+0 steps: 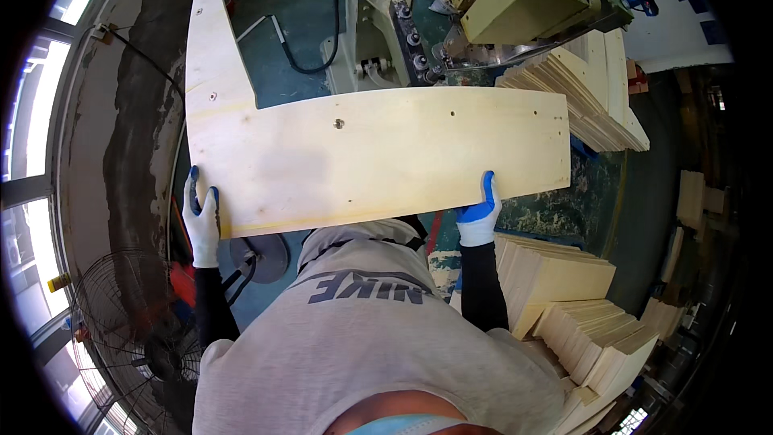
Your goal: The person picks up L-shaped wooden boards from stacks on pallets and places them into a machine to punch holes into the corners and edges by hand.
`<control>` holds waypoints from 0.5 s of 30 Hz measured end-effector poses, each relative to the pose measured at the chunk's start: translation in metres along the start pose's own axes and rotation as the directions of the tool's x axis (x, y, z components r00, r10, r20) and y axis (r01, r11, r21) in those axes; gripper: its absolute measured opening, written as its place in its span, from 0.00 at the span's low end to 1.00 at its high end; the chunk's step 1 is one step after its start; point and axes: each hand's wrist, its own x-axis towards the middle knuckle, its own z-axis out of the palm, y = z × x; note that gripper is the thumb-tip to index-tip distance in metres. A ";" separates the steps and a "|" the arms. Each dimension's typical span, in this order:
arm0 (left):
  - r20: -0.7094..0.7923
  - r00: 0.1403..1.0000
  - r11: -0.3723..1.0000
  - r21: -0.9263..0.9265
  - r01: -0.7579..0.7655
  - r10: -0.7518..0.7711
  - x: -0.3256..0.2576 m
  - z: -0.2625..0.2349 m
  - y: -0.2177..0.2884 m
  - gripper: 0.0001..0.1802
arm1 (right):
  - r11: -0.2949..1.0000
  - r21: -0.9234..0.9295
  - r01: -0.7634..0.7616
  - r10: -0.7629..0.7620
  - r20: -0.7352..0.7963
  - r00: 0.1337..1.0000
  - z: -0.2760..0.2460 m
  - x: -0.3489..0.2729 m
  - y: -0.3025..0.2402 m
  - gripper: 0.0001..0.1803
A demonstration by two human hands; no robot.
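Held flat at chest height over a green workshop floor (298, 24): a pale L-shaped plywood panel (370, 153), long arm running right, short arm rising at its left end, a few small holes drilled in its face. Left hand (201, 221) in a white glove with blue fingers (193, 181), clamped on the panel's near left corner, fingertips curled over the edge. Right hand (480, 213), gloved the same way, gripping the near long edge toward the right, fingers closed around it. Beyond the far edge, a cream-coloured woodworking machine (499, 0) with a black cable (298, 56) trailing across the floor. Stack of cut wooden boards (596, 105) past the panel's right end; more stacked boards (580, 306) low on the right. Standing wire fan (137, 330) at the lower left, bright windows (32, 113) along the left wall.
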 end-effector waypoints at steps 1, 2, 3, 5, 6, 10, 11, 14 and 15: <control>0.007 0.997 0.996 -0.053 0.077 -0.076 0.004 -0.005 0.000 0.29 | 1.000 -0.018 -0.008 0.008 -0.005 1.000 0.011 -0.003 0.003 0.23; 0.011 0.999 0.997 -0.054 0.051 -0.051 0.009 -0.010 -0.002 0.29 | 1.000 -0.001 -0.016 0.016 -0.008 1.000 0.016 -0.001 0.007 0.23; 0.015 1.000 0.998 -0.055 0.027 -0.026 0.013 -0.013 -0.004 0.29 | 1.000 0.017 -0.025 0.025 -0.010 1.000 0.020 0.001 0.009 0.23; 0.015 1.000 0.999 -0.048 -0.014 0.015 0.024 -0.014 -0.002 0.29 | 1.000 0.016 -0.001 0.001 0.011 1.000 0.026 0.008 0.013 0.23; 0.015 0.999 0.999 -0.041 -0.031 0.032 0.030 -0.014 0.000 0.29 | 1.000 0.016 0.007 -0.007 0.019 1.000 0.027 0.011 0.015 0.23; 0.022 0.998 0.998 -0.023 -0.066 0.066 0.055 -0.010 0.004 0.29 | 0.998 0.009 0.057 -0.057 0.052 0.997 0.050 0.021 0.015 0.22; 0.035 0.997 0.997 -0.037 -0.064 0.065 0.061 -0.008 0.005 0.29 | 0.998 0.012 0.064 -0.064 0.050 0.997 0.052 0.025 0.014 0.22; 0.077 0.993 0.994 -0.079 -0.080 0.086 0.081 -0.003 0.005 0.30 | 0.996 0.056 0.063 -0.066 0.056 0.996 0.056 0.040 0.010 0.22; 0.083 0.993 0.995 -0.068 -0.078 0.083 0.086 0.000 0.004 0.30 | 0.997 0.042 0.058 -0.060 0.046 0.997 0.056 0.045 0.009 0.23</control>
